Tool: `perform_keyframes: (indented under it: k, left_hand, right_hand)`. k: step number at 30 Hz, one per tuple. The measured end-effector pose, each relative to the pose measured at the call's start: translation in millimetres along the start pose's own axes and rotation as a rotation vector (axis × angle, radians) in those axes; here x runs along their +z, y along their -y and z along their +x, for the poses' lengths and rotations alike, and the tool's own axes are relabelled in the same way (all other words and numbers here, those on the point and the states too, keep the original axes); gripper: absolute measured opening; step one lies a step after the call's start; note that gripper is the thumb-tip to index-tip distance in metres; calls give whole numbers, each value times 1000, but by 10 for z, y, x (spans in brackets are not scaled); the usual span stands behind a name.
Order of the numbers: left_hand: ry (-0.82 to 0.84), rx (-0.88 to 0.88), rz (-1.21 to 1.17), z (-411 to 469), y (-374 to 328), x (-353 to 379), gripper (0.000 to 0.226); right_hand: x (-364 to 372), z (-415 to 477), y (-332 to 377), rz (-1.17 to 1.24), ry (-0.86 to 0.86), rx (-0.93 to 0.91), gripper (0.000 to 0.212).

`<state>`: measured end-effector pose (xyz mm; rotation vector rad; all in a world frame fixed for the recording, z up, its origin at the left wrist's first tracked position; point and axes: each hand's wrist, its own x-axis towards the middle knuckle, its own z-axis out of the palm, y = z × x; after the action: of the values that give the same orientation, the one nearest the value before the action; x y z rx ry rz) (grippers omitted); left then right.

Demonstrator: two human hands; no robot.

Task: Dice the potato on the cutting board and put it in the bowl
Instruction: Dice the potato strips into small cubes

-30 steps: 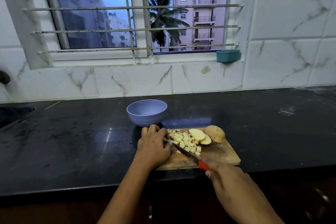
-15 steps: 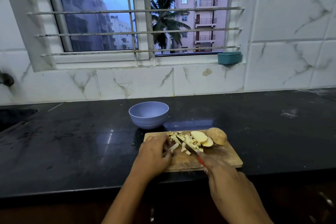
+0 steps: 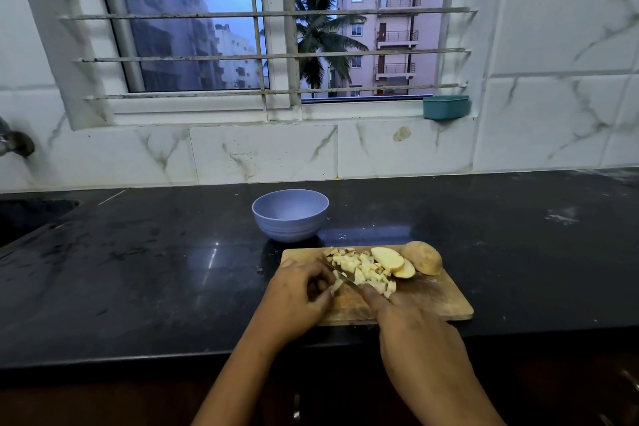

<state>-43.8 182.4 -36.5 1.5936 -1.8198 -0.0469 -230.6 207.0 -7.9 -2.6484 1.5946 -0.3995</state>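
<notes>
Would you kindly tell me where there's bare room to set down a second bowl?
Bare counter lies left, between the sink and the bowl, and right of the cutting board up to the wall. The board itself is crowded: diced potato, slices, potato half, knife, left hand and right hand; only its near right corner is free.
</notes>
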Motion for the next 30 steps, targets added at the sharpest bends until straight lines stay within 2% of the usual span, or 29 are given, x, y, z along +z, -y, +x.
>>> perform_keyframes:
  k: [10,14,20,24,30]
  left_hand:
    - [-47,-12,11,5,-14,-7,26]
    - [-63,-49,-96,-3,-41,-13,27]
    - [-103,-111,-206,-25,-70,-33,42]
    - [-126,-114,-199,-26,-79,-36,43]
    - [-174,-160,-173,-40,-63,-24,43]
  right_hand:
    - [62,93,-65,24,26,15,71]
    - [63,70,-63,36,2,13,71]
    - [17,-59,-22,99,37,-5,65]
    - [17,-27,39,51,78,-9,68]
    - [29,53,-2,34,16,-3,71]
